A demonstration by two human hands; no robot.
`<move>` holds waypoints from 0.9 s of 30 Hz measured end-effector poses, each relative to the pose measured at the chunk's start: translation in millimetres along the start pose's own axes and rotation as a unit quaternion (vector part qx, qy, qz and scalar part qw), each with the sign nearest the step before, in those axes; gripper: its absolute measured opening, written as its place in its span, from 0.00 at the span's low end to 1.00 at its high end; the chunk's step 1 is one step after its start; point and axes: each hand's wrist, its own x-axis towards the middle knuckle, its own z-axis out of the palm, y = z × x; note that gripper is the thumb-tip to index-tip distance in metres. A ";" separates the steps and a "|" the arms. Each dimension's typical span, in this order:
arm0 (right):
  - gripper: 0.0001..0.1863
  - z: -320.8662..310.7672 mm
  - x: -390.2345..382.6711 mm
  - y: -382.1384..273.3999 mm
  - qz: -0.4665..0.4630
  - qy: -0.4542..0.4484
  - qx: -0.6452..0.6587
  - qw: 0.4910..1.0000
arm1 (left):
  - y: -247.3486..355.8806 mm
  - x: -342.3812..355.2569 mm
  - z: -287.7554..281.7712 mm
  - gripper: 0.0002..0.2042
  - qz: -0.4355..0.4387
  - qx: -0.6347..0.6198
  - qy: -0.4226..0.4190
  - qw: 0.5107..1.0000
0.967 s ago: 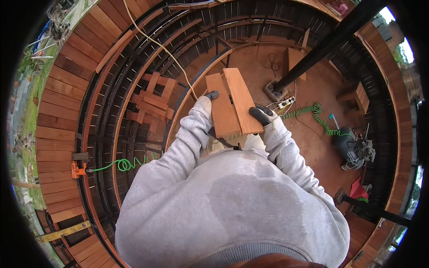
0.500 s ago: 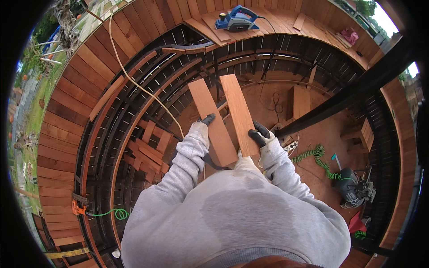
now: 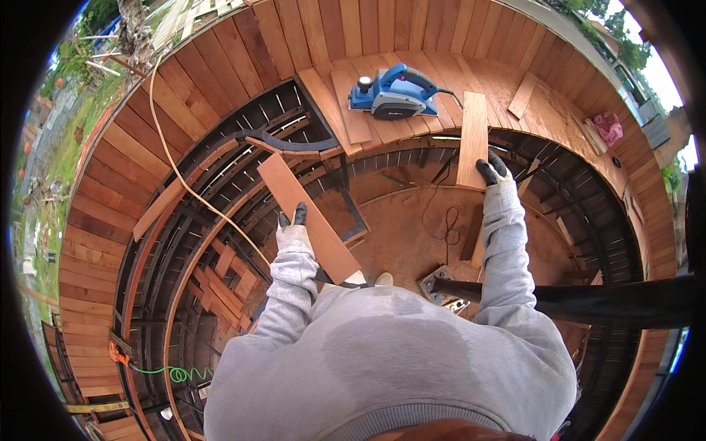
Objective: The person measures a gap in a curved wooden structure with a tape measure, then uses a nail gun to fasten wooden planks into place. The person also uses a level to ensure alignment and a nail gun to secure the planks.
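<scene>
My left hand [image 3: 293, 219], in a dark-fingered glove, grips the edge of a reddish wooden board [image 3: 312, 217] that slants across in front of my chest. Out ahead, my arm reaches toward the curved wooden ledge. At its end, my right hand [image 3: 493, 170] is closed on the lower right edge of a second, lighter board [image 3: 473, 136]. That board's far end overlaps the near edge of the ledge in the view; whether it touches, I cannot tell. A blue electric planer [image 3: 397, 94] sits on the ledge to the left of this board.
The round wall [image 3: 95, 257] of upright planks surrounds me, with a dark curved frame inside. A black post [image 3: 588, 298] crosses at right. Loose boards [image 3: 228, 283] lie at lower left. A yellowish hose [image 3: 176, 173] hangs over the wall; a pink cloth [image 3: 607, 128] rests far right.
My right hand has carried its board forward and to the right, up to the ledge. My left hand and its board have shifted left, so the boards are farther apart. The view has moved closer to the ledge.
</scene>
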 end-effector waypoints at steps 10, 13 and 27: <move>0.19 4.9 199.9 -36.8 -0.075 0.067 -0.507 0.856 | 14.4 95.4 -12.3 0.31 -0.105 -0.139 0.038 0.984; 0.19 16.4 253.7 -36.7 -0.090 0.006 -0.491 0.867 | 43.5 86.4 16.4 0.30 -0.043 -0.060 0.103 0.992; 0.25 105.5 370.0 20.5 -0.112 -0.438 -0.115 0.884 | 72.2 76.3 106.9 0.34 0.021 -0.029 0.275 0.961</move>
